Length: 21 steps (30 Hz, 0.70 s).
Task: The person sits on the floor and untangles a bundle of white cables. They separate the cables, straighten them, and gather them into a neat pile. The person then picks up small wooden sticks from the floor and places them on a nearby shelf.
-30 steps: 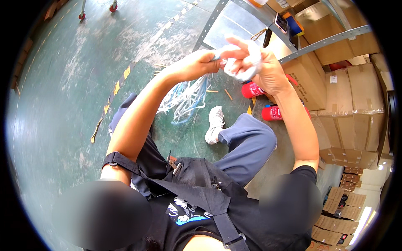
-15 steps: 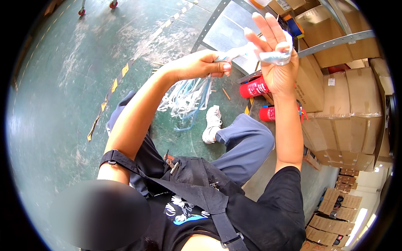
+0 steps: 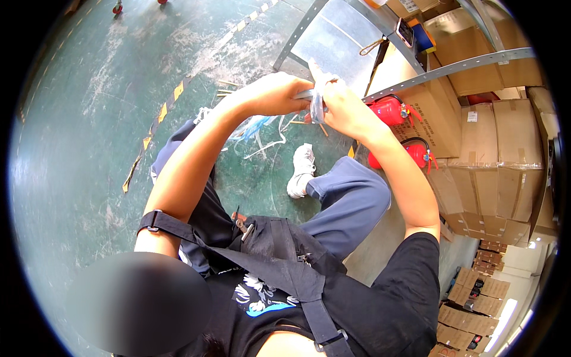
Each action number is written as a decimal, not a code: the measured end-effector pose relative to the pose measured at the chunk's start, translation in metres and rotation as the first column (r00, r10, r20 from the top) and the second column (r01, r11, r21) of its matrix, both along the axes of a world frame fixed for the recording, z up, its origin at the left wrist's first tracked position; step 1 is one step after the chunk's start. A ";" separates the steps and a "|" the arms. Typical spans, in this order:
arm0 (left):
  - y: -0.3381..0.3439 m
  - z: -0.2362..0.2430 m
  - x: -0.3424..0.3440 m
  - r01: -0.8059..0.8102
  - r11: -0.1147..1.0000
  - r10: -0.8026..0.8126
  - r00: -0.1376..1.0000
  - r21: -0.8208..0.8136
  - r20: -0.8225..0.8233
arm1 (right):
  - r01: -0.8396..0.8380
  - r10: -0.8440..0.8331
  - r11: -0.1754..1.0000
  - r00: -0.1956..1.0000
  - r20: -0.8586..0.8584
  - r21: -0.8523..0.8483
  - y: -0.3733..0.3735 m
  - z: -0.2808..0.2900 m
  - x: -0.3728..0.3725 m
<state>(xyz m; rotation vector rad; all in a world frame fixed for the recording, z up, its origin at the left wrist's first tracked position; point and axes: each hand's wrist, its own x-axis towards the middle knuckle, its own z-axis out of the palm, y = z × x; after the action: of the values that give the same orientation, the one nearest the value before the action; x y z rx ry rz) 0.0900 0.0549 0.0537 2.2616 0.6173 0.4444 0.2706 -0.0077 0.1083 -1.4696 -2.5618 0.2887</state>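
Note:
My left hand [image 3: 278, 94] is closed on a whitish, bluish plastic strip [image 3: 306, 94], pinched close to the other hand. Touching it from the right, my right hand [image 3: 338, 106] has the strip looped round it. One of its digits sticks out away from me, while the others look bent around the strip; partly they are hidden. Below and behind my left forearm, a loose bundle of white and light-blue plastic strips [image 3: 257, 130] hangs or lies low over the green floor; its upper part is covered by the forearm.
Two red fire extinguishers [image 3: 389, 110] stand right of my right forearm. Beyond them is a metal rack [image 3: 428, 75] with cardboard boxes [image 3: 520, 131]. Thin wooden sticks [image 3: 226, 88] lie on the floor. My white shoe [image 3: 302, 169] is below the strips. Striped tape [image 3: 162, 113] crosses the floor.
My right hand has come down and left to meet my left hand, and its spread fingers have folded in. The strip between them is shorter; the hanging bundle has shifted.

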 end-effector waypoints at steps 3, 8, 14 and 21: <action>-0.003 0.001 -0.004 -0.118 0.950 0.129 0.991 0.288 -0.019 | 0.050 -0.049 0.999 0.995 -0.085 0.006 0.003 0.000 0.004; 0.010 -0.031 -0.010 -0.313 0.785 0.215 0.947 0.534 0.239 | 0.253 -0.255 0.966 0.906 -0.337 -0.051 0.002 0.010 0.013; 0.017 -0.018 -0.012 0.022 0.928 0.103 0.944 -0.371 0.313 | 0.242 -0.227 0.969 0.813 -0.536 -0.043 -0.001 0.020 0.024; 0.023 -0.024 -0.012 -0.112 0.940 0.120 0.993 -0.321 0.005 | -0.648 -0.260 0.761 -0.243 -0.935 -0.043 -0.001 0.068 0.051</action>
<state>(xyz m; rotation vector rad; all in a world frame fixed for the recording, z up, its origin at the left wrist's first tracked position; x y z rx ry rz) 0.0777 0.0775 0.0302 1.9150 0.7561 0.3968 0.3218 -0.0086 0.1765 -0.1495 -1.0851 1.6633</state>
